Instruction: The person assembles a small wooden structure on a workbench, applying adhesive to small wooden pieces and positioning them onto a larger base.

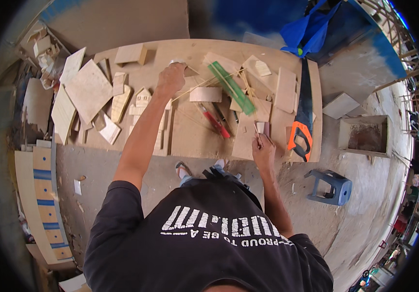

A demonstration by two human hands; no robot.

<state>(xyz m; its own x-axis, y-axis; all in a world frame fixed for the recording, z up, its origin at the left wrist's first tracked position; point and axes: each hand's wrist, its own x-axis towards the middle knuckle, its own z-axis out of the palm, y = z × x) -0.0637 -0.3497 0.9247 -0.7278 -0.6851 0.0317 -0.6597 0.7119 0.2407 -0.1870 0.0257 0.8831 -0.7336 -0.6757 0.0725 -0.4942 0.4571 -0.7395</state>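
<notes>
Stretched toward the far side of the worktable (151, 48), my left hand (171, 79) is closed at a small whitish thing, mostly hidden by the fingers. My right hand (264, 147) is near the front edge, pinching a thin stick (256, 128) over a flat wooden board (242, 138). Beside that stick lies a small pale and mauve piece (263, 128). Between my hands are a red-handled tool (215, 121), a curved wooden block (205, 94), a green ruler (232, 87) and several thin wooden strips (188, 89).
An orange-handled handsaw (301, 138) lies along the table's right side. Wooden panels (88, 91) and a small house-shaped piece (143, 96) are on the left. On the floor at right stand a blue-grey stool (333, 187) and an open box (365, 135). A blue bag (309, 31) hangs at the back.
</notes>
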